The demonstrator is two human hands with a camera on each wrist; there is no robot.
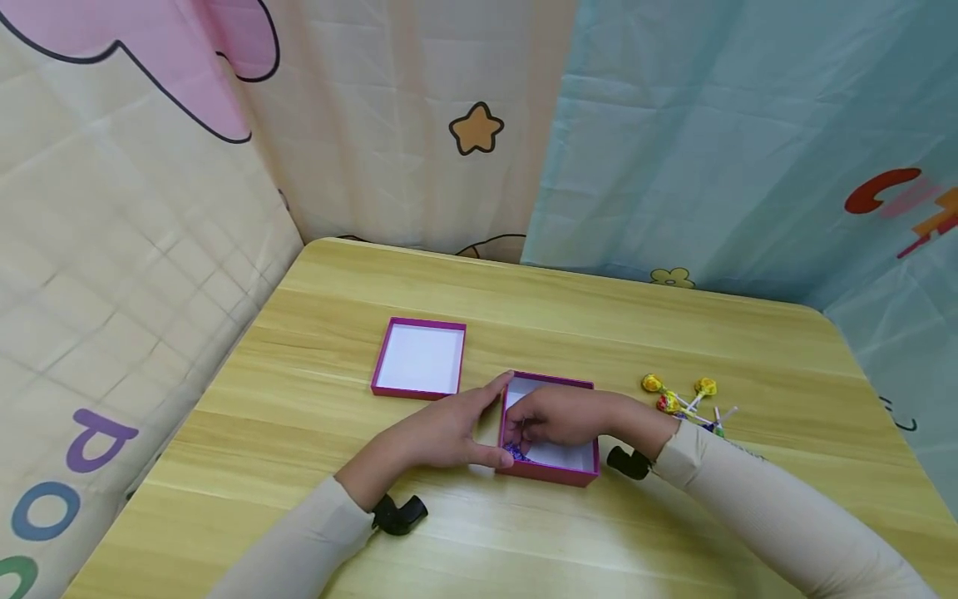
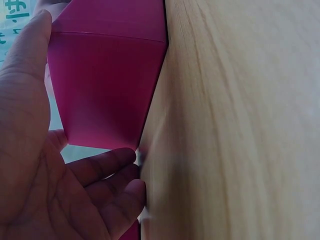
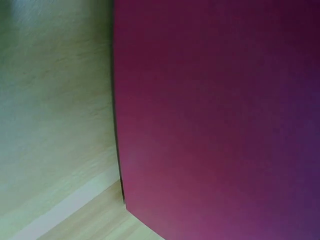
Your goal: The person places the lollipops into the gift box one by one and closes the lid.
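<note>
An open magenta box (image 1: 550,472) with a white inside stands on the table. My left hand (image 1: 441,428) spans its left side, thumb at the front corner and a fingertip at the back corner. In the left wrist view, the thumb of that hand lies along the rim of the box (image 2: 110,90). My right hand (image 1: 561,414) reaches into the box, its curled fingers pinching a purple-wrapped lollipop (image 1: 516,452) at the front left corner. The fingers partly hide the lollipop. Only the outer wall of the box (image 3: 200,125) and some table show in the right wrist view.
The box's lid (image 1: 419,358) lies inside up, behind and to the left of the box. Several lollipops lie to the right, among them a yellow lollipop (image 1: 705,387), partly behind my right forearm. Printed curtains (image 1: 419,166) stand along the table's back edge.
</note>
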